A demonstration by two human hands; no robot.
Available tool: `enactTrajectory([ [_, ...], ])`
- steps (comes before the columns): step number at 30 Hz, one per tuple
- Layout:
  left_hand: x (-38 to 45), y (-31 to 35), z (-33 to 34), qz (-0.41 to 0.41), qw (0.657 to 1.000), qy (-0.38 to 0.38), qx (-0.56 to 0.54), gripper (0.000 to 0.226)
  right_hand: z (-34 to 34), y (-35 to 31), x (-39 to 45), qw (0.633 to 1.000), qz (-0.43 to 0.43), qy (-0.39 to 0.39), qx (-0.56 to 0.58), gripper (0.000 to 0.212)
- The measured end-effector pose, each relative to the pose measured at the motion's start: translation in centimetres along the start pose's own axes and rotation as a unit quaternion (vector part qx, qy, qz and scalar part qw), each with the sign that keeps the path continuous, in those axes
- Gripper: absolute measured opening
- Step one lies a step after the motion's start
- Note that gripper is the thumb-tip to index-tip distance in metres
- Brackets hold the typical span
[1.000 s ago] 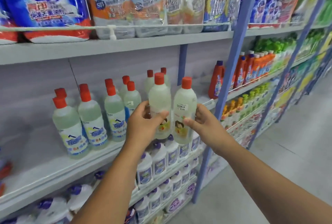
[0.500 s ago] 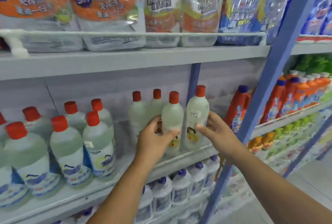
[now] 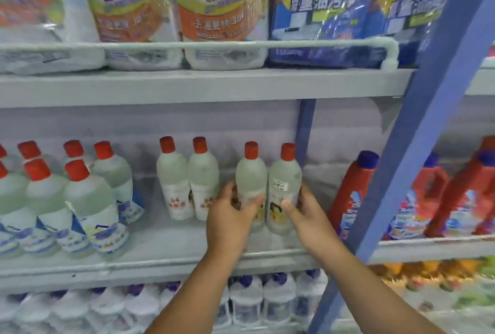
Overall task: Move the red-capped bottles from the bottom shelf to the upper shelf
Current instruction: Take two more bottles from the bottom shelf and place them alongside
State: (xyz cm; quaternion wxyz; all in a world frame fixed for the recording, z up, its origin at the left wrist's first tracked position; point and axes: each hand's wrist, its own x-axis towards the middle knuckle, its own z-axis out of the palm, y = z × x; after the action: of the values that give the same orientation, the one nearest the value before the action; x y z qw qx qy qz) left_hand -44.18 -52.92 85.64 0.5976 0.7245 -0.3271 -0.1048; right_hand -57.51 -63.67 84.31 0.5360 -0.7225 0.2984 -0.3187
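My left hand point(image 3: 230, 218) grips a clear red-capped bottle point(image 3: 250, 175), and my right hand point(image 3: 302, 213) grips a second one point(image 3: 285, 178) right beside it. Both bottles stand upright over the grey middle shelf point(image 3: 166, 248), close to the blue inner post; their bases are hidden by my hands. Two matching red-capped bottles point(image 3: 187, 181) stand just to the left. Further left is a cluster of several larger red-capped bottles point(image 3: 80, 194) with blue and white labels.
Bagged detergent refills point(image 3: 219, 7) fill the shelf above behind a white rail point(image 3: 241, 45). Red jugs with blue caps point(image 3: 351, 194) stand to the right. A slanted blue upright point(image 3: 417, 132) crosses the right side. Purple-capped white bottles point(image 3: 246, 299) fill the shelf below.
Both hands have carried the two bottles forward and to the right onto the middle shelf beside the standing pair. The view has moved closer and tilted up.
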Motion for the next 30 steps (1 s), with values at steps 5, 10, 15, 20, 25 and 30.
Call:
enactTrajectory([
  [5,-0.5,-0.9,-0.1,-0.024,0.996,-0.084,0.023,0.055,0.3,0.6,0.0,0.998,0.004,0.054,-0.032,0.089],
  [10,0.5,-1.8,-0.3,-0.062,0.980,-0.159,0.098,0.053,1.5,0.7,0.9,0.987,0.043,0.100,-0.119,0.098],
  [15,0.5,-1.5,0.4,-0.078,0.986,-0.104,0.103,0.041,1.5,-0.6,0.7,0.980,0.039,0.114,-0.159,0.066],
  [20,0.6,-1.5,1.8,-0.084,0.984,-0.057,0.149,0.045,1.6,-1.7,0.3,0.982,0.031,0.078,-0.170,0.060],
  [25,0.6,-2.1,0.8,-0.057,0.982,-0.080,0.160,0.042,1.9,-1.1,0.5,0.973,0.066,0.094,-0.198,0.065],
  [30,0.8,-2.1,1.0,-0.066,0.973,-0.056,0.214,0.021,2.3,-1.3,1.5,0.972,0.081,0.059,-0.210,0.051],
])
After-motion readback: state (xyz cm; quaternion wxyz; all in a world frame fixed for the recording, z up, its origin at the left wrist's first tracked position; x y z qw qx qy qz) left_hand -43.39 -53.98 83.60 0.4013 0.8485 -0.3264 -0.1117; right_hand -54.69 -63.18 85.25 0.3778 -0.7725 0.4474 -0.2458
